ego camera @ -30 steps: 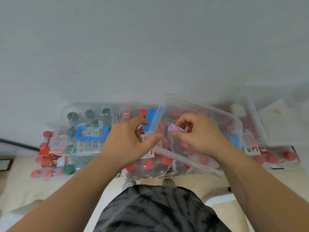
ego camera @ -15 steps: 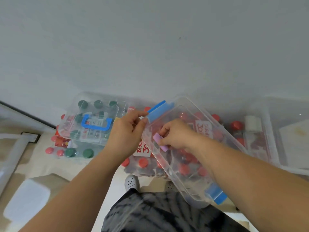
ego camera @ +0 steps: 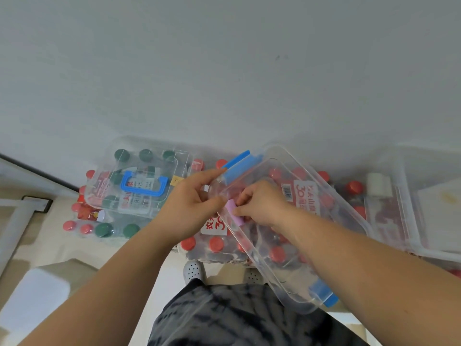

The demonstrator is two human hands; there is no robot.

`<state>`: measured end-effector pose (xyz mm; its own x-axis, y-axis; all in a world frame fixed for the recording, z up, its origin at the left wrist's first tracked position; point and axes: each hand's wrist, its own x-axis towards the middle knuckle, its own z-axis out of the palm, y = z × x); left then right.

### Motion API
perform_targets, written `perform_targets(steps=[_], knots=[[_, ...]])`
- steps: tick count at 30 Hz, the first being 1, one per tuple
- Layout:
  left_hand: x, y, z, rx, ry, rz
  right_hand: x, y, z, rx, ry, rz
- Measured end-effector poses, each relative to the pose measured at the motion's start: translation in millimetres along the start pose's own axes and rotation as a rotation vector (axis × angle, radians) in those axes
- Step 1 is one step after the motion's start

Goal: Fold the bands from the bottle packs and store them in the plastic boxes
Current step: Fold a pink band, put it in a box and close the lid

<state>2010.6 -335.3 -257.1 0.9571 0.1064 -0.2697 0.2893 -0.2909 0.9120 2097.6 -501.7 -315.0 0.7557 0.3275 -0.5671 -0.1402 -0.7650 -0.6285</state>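
**A:** Which way does the folded band [ego camera: 234, 213] lie, and where is it?

**B:** The band is a small pink-lilac strip folded into a short flat bar. Its long axis runs diagonally, from upper left to lower right, roughly parallel to the near long rim of the clear plastic box [ego camera: 331, 216]. It sits just inside that rim, at the box's upper-left end, pinched between the thumb and fingertips of the right hand [ego camera: 259, 204], which is closed on it.

**A:** And the left hand [ego camera: 192, 206]?

**B:** It grips the box's corner near the blue latch [ego camera: 238, 163], thumb pressed on the rim and fingers curled around the wall, closed on the box. The box is tilted, its long axis also running upper left to lower right.

**A:** What differs from half a second ago?

**B:** Very little. The band has stayed at the same spot by the rim and both grips are unchanged. A full second ago the box's long axis ran much closer to horizontal across the view and the band was held higher, above the box's interior.

**A:** Materials and shapes?

**B:** The box is transparent, glossy, rectangular with rounded corners and a second blue latch [ego camera: 324, 293] at its near end. Beneath it lie shrink-wrapped bottle packs [ego camera: 212, 243] with round red caps. To the left, a clear lid with a blue handle [ego camera: 143, 183] rests on green-capped bottles [ego camera: 102, 229]. A matte white wall [ego camera: 224, 71] fills the upper view.
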Motion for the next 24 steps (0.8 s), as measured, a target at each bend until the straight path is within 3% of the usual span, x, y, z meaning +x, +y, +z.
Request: perform_targets(steps=[13,20,24], knots=[[-4,3,6,-0.128,0.108,-0.016,-12,-11,-9,-0.072,-0.042,-0.082],[-9,13,12,-0.148,0.194,-0.037,-23,-20,-28,-0.07,0.083,-0.133],[-14,13,8,-0.128,0.282,-0.082,-37,-34,-39,-0.049,0.291,-0.255]])
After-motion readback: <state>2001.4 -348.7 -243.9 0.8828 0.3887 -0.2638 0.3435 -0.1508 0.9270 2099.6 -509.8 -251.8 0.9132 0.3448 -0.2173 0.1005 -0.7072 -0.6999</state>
